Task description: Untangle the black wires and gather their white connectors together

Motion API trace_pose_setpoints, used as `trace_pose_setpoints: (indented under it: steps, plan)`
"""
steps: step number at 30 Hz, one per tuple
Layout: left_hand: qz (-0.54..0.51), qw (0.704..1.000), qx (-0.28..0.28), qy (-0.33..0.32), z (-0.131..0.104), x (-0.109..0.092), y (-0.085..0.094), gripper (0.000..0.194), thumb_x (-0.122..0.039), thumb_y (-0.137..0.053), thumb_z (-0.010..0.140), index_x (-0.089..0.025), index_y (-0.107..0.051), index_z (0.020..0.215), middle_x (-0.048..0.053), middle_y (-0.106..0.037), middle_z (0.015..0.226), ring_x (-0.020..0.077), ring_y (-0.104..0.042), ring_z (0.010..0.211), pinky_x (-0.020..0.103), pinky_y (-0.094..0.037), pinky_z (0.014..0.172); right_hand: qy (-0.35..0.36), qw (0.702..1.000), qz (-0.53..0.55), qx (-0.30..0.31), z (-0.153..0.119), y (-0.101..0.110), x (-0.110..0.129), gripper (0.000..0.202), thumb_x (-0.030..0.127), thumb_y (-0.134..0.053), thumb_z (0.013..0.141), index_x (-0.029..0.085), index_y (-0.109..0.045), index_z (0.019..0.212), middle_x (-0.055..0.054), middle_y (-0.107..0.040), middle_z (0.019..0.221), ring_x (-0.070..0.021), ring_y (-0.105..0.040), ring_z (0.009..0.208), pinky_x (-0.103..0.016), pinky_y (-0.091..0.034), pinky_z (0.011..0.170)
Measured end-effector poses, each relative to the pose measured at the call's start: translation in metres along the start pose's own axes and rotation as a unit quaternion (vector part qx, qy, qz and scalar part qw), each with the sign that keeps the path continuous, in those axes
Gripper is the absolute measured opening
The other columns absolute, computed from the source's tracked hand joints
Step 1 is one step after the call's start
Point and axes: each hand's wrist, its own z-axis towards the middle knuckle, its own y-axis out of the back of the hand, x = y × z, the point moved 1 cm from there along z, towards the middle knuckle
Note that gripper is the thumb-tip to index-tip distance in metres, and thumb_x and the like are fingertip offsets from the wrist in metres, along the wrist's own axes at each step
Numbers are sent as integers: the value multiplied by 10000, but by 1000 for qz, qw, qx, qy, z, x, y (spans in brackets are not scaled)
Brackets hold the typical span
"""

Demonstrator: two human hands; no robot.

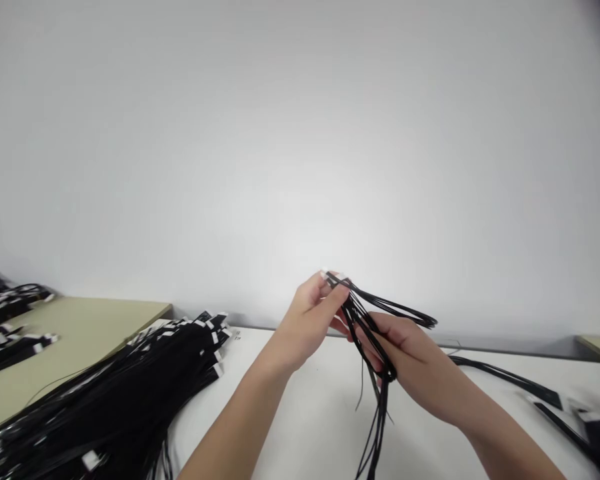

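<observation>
A bundle of thin black cables [383, 417] with white connectors [341, 276] at its upper end hangs between my hands, above the white table. My left hand [315, 317] pinches the cables just below the connectors. Lower down, my right hand [400, 353] is closed around the same bundle, its fingers partly hidden behind the strands. One folded loop [405, 312] sticks out to the right over my right hand. The loose ends dangle toward the table.
To the left, a large pile of black cables [105, 393] with white connectors lies on the white table [300, 413]. More cables [10, 343] rest on a yellowish board [95, 320]. Further cables [510, 380] lie at the right. A pale wall [300, 147] stands behind.
</observation>
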Motion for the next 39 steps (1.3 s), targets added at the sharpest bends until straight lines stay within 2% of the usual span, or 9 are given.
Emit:
trace_pose_setpoints:
  steps: [4, 7, 13, 17, 22, 29, 33, 36, 39]
  plan:
    - [3, 1000, 8, 20, -2, -4, 5, 242, -418, -516, 898, -178, -510, 927, 31, -568, 908, 129, -610, 786, 315, -550, 731, -48, 998, 21, -23, 2, -2, 0, 406, 579, -421, 908, 202, -498, 779, 8, -464, 686, -127, -465, 632, -289, -494, 615]
    - [26, 998, 7, 50, -2, -5, 8, 236, -424, -511, 898, -198, -517, 964, 43, -578, 984, 140, -623, 811, 309, -545, 716, -67, 994, 72, -53, 3, -5, 5, 398, 602, -484, 867, 207, -535, 849, 9, -480, 695, -129, -480, 623, -319, -538, 624]
    - [27, 995, 28, 91, -1, -4, 10, 311, -485, -515, 880, -195, -497, 993, 69, -611, 1019, 167, -664, 762, 325, -541, 698, -15, 986, 121, -111, 2, -10, 13, 389, 547, -551, 854, 231, -545, 1082, 25, -497, 751, -88, -495, 506, -308, -537, 528]
    - [2, 995, 47, 93, -1, -3, 8, 319, -484, -518, 880, -180, -491, 973, 66, -612, 989, 145, -653, 716, 361, -548, 752, -3, 992, 68, -102, 2, -8, 14, 375, 518, -494, 900, 249, -539, 1157, 29, -504, 737, -109, -588, 505, -259, -484, 490]
    - [-4, 997, 36, 74, 0, 0, 4, 339, -509, -519, 873, -179, -503, 944, 71, -616, 968, 174, -646, 780, 375, -548, 755, 22, 995, 42, -87, 3, -7, 12, 389, 513, -476, 904, 246, -547, 1179, 7, -520, 780, -94, -537, 542, -287, -546, 531]
    - [-18, 1000, -19, 16, 5, 3, 3, 180, -356, -533, 884, -185, -479, 871, 10, -560, 820, 125, -586, 667, 340, -539, 675, 46, 991, -37, -121, 9, -8, 2, 298, 465, -447, 918, 225, -583, 1032, -30, -598, 814, -129, -531, 605, -300, -534, 570]
    - [22, 998, -43, 35, 6, 3, 12, 153, -334, -527, 882, -189, -481, 869, -30, -461, 729, 53, -450, 551, 212, -418, 559, 39, 977, -148, -148, 12, 4, -6, 220, 369, -421, 928, 220, -580, 953, -33, -635, 789, -156, -591, 625, -295, -506, 564]
    - [51, 996, -5, 71, 3, -2, 19, 159, -339, -524, 881, -193, -470, 849, -49, -342, 683, 37, -334, 518, 178, -294, 487, 47, 949, -243, -197, 11, 17, -8, 200, 284, -401, 919, 243, -590, 966, -19, -654, 793, -160, -623, 647, -281, -482, 567]
    - [122, 988, 28, 85, -3, -10, 25, 178, -369, -502, 890, -199, -481, 844, -47, -303, 682, 51, -305, 537, 186, -256, 477, 42, 936, -275, -214, 10, 28, -9, 217, 245, -390, 905, 265, -598, 963, -11, -664, 781, -169, -646, 691, -243, -444, 510]
